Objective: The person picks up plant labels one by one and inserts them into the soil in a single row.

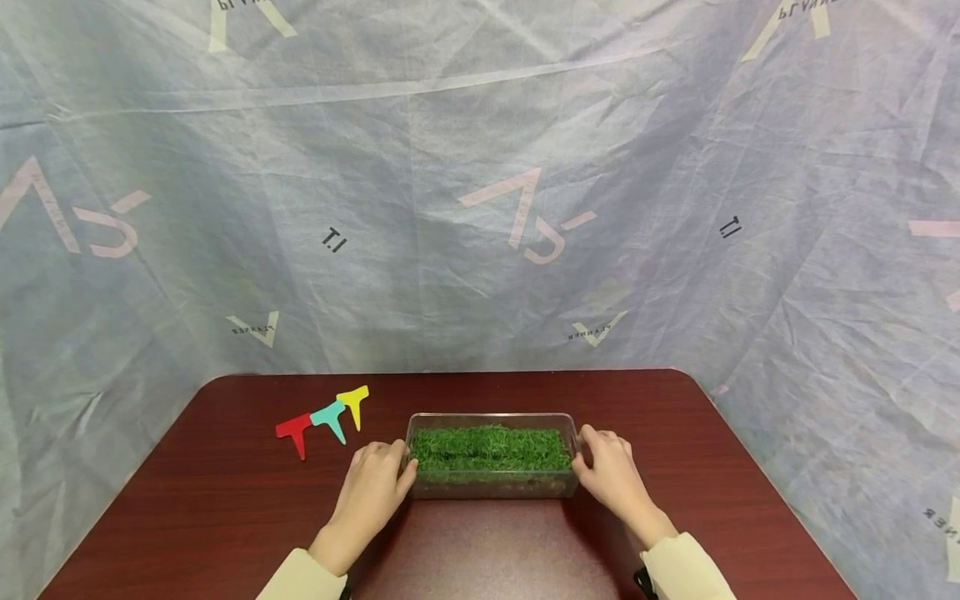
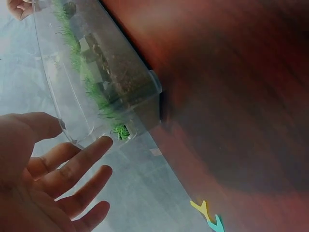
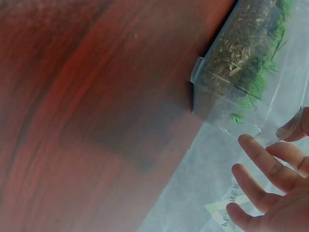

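A clear plastic box [image 1: 492, 486] stands on the table, filled with green grass [image 1: 491, 446] over brown soil, the soil visible through its wall in the right wrist view [image 3: 236, 53]. At its left end my left hand [image 1: 375, 482] holds the rim between thumb and fingers. My right hand [image 1: 613, 473] grips the opposite end in the same way. Seen from the left wrist, the left hand's [image 2: 53, 169] thumb and index finger touch the rim, while the other fingers spread loosely below. In the right wrist view, the right hand [image 3: 275, 179] likewise has thumb and fingertips at the rim.
Three T-shaped plant labels lie left of the box: red [image 1: 295, 431], light blue [image 1: 330, 418] and yellow [image 1: 355, 402]. The dark red wooden table [image 1: 225, 500] ends at a grey printed cloth [image 1: 420, 275] hung behind and on both sides.
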The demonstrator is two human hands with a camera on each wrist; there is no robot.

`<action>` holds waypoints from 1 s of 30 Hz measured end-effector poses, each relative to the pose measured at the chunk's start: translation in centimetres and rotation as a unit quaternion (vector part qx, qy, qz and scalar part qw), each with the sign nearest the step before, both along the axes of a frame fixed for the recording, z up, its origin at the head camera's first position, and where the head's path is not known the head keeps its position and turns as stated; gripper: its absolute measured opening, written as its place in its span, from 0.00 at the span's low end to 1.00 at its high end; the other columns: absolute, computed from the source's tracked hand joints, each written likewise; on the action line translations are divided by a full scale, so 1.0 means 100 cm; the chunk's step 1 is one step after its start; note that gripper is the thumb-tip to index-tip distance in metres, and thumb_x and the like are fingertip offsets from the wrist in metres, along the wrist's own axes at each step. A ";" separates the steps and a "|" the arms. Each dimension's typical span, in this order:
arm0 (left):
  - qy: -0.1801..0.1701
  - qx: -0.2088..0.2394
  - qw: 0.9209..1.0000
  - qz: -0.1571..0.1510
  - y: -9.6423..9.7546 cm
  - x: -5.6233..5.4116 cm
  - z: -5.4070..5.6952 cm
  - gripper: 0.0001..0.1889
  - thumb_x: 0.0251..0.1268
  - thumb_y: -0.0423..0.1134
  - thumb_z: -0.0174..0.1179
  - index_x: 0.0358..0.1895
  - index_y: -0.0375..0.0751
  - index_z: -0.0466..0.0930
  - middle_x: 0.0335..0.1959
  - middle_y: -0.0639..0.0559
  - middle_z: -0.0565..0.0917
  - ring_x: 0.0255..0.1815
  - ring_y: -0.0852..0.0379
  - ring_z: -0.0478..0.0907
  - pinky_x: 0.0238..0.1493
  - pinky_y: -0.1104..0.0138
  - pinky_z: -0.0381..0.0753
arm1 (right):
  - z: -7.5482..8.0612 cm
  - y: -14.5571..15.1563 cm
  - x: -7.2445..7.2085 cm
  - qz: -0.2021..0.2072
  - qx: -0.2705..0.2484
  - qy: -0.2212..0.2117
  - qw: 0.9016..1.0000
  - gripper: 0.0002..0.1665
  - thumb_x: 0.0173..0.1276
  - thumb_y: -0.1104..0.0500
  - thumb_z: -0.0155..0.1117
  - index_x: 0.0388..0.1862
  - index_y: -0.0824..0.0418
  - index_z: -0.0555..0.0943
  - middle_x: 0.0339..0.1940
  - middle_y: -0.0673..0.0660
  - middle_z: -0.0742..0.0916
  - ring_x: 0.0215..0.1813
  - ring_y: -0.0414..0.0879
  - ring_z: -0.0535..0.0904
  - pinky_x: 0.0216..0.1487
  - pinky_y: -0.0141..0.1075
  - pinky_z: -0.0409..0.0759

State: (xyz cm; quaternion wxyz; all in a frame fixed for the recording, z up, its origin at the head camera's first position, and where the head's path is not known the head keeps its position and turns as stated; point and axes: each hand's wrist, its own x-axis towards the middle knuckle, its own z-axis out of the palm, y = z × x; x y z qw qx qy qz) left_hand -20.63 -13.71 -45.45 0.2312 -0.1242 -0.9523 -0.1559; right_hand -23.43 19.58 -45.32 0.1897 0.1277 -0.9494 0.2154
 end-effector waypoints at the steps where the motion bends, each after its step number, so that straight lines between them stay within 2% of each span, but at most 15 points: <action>1: -0.001 0.002 1.000 -0.001 0.000 0.001 0.000 0.06 0.56 0.41 0.62 0.29 0.44 0.77 0.23 0.54 0.80 0.33 0.51 0.77 0.47 0.52 0.73 | 0.000 0.000 0.001 0.001 0.001 0.000 1.000 0.09 0.50 0.65 0.63 0.31 0.58 0.74 0.34 0.58 0.85 0.50 0.58 0.77 0.54 0.58 0.65; 11: -0.018 0.004 1.000 0.004 -0.002 0.013 0.002 0.04 0.56 0.41 0.62 0.28 0.48 0.77 0.25 0.56 0.81 0.37 0.53 0.79 0.49 0.52 0.73 | -0.001 0.002 0.008 0.021 -0.001 0.001 1.000 0.10 0.50 0.65 0.63 0.28 0.55 0.72 0.27 0.51 0.83 0.50 0.56 0.77 0.55 0.58 0.64; 16: -0.020 0.005 1.000 0.004 -0.003 0.018 0.002 0.05 0.56 0.40 0.62 0.27 0.49 0.76 0.24 0.58 0.81 0.37 0.53 0.79 0.48 0.53 0.73 | -0.002 0.003 0.011 0.026 0.000 0.007 1.000 0.11 0.50 0.66 0.63 0.27 0.55 0.72 0.28 0.51 0.83 0.50 0.56 0.77 0.54 0.58 0.64; 23: -0.014 0.008 1.000 0.001 -0.004 0.022 0.001 0.05 0.55 0.39 0.63 0.27 0.49 0.76 0.23 0.59 0.81 0.36 0.54 0.79 0.47 0.53 0.74 | -0.001 0.003 0.017 0.021 0.008 0.000 1.000 0.11 0.51 0.66 0.63 0.27 0.53 0.71 0.27 0.49 0.82 0.50 0.56 0.77 0.54 0.59 0.64; 30: -0.023 0.006 1.000 0.006 -0.004 0.024 0.001 0.05 0.55 0.40 0.63 0.27 0.50 0.77 0.24 0.59 0.81 0.36 0.54 0.79 0.47 0.53 0.74 | -0.002 0.002 0.021 0.019 0.018 0.000 1.000 0.12 0.51 0.65 0.64 0.26 0.52 0.70 0.24 0.46 0.81 0.49 0.55 0.77 0.54 0.58 0.64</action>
